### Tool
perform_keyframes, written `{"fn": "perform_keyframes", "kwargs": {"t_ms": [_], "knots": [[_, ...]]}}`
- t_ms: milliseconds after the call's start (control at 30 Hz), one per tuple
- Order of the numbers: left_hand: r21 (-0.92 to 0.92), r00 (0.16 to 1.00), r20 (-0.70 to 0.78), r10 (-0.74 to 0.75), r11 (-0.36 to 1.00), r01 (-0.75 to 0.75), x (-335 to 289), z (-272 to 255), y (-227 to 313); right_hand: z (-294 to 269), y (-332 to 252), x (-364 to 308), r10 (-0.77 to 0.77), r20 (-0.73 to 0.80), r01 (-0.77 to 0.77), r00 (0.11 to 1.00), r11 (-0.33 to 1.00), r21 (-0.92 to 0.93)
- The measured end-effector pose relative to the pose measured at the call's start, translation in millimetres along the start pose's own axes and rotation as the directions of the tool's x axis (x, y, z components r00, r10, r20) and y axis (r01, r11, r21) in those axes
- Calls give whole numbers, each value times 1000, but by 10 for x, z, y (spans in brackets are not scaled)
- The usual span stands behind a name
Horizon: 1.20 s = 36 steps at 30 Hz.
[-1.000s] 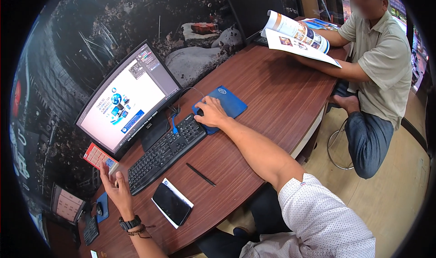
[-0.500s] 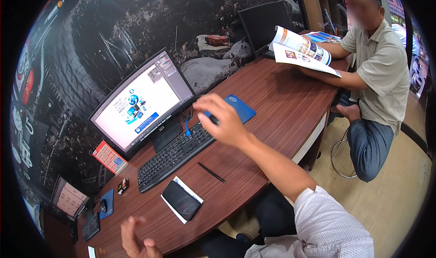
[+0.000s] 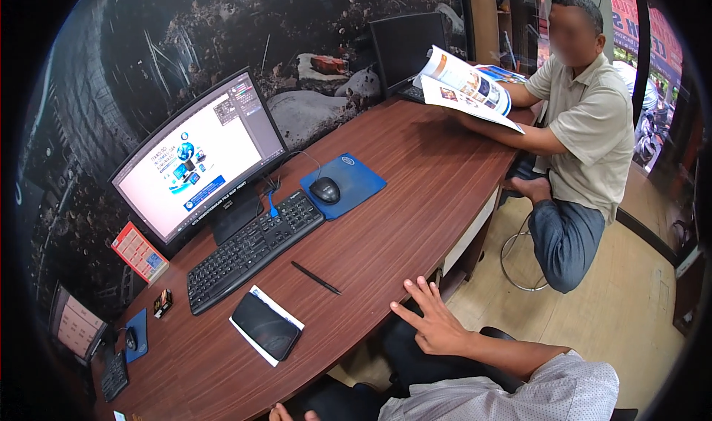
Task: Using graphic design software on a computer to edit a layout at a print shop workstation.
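Note:
My right hand is held near the front edge of the brown desk, fingers spread and nothing in it. Only the fingertips of my left hand show at the bottom edge, apart and with nothing visible between them. Closest to the hands on the desk are a dark phone resting on white paper and a black pen. Behind them lies a black keyboard. A black mouse sits on a blue mouse pad. A lit monitor stands behind the keyboard.
At the desk's far right, a seated person holds an open magazine. A dark monitor stands behind it. A red-and-white desk calendar, a small box and a second computer screen are on the left.
My right hand has drawn back from over the keyboard toward the desk's front edge. My left hand has dropped to the lower edge, mostly out of sight. The view has shifted slightly.

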<state>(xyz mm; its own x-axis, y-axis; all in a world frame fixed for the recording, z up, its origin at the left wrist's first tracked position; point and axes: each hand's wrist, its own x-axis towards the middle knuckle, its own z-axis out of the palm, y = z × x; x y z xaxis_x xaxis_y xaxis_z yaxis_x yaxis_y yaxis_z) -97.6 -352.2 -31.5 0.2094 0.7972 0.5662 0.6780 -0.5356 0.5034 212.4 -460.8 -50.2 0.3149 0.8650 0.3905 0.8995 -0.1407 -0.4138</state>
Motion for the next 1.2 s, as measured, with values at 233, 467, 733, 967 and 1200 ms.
{"fn": "perform_keyframes", "kwargs": {"t_ms": [233,467,733,967,1200], "knots": [[317,988,117,100,939,-133,61,80,-138,761,503,-15,-219,-291,169,931,968,-188],[487,965,200,169,837,-247,-27,358,-464,834,406,-13,-188,-254,152,949,976,-158],[624,970,170,173,743,-242,35,598,-568,942,423,54,-194,-325,151,926,977,-154],[514,968,-170,186,855,-74,94,913,-493,1094,416,202,-168,-577,124,799,986,-116],[400,893,-390,225,915,-55,131,1032,-515,1129,376,194,-124,-598,110,792,992,-60]]}}
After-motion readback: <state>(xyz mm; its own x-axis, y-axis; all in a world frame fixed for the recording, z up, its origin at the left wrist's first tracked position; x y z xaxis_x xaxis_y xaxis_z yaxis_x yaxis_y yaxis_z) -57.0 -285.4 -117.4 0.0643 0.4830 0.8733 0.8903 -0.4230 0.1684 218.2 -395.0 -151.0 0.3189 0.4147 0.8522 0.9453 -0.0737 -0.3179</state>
